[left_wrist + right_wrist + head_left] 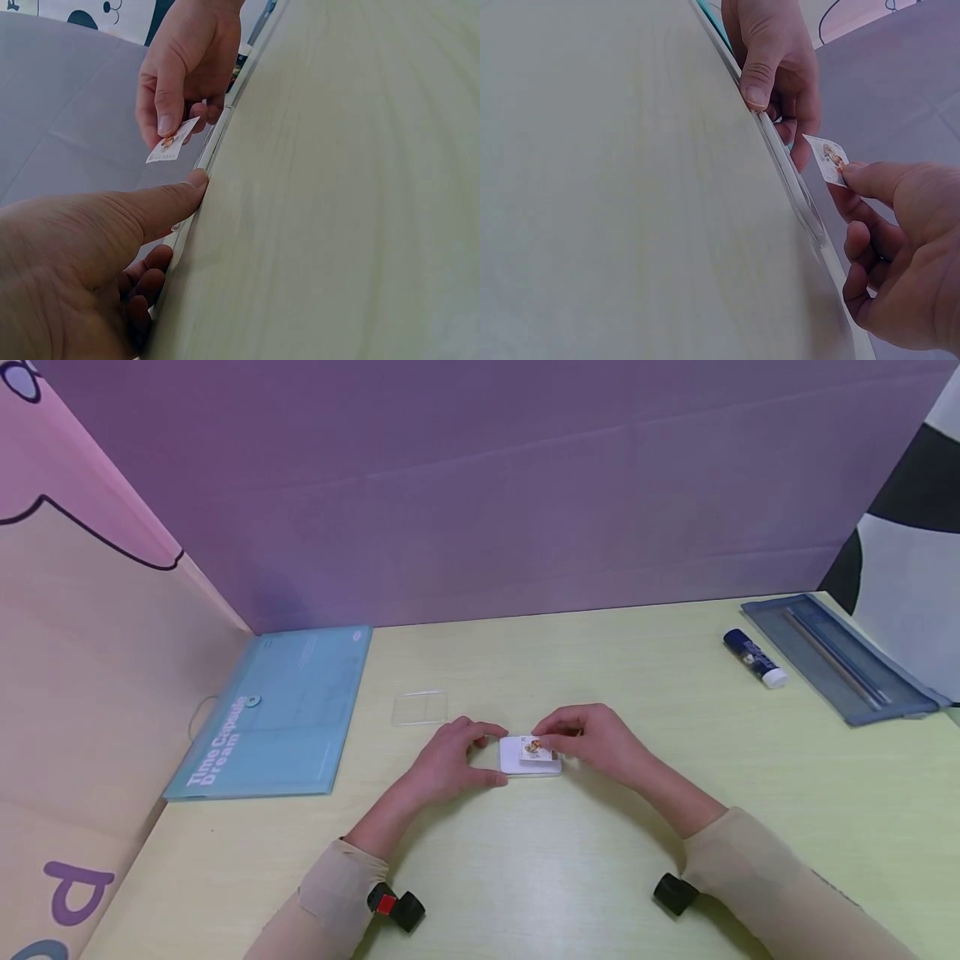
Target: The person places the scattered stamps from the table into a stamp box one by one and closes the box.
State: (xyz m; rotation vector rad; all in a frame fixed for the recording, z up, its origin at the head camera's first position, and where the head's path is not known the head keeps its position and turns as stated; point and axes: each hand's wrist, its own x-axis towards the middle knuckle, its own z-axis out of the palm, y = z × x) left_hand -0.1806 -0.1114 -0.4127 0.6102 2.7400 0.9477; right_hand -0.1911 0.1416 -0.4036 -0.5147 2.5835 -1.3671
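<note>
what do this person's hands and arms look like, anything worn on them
Both the left hand and right hand are bare, with no gloves. The arms wear beige sleeves that end short of the hands. A small black block with a red patch sits at the left cuff, and another black block at the right.

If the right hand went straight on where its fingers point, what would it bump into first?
Probably the left hand, at the other end of the white slab. The little card the right hand pinches looks above the slab, but how high is hard to tell.
</note>
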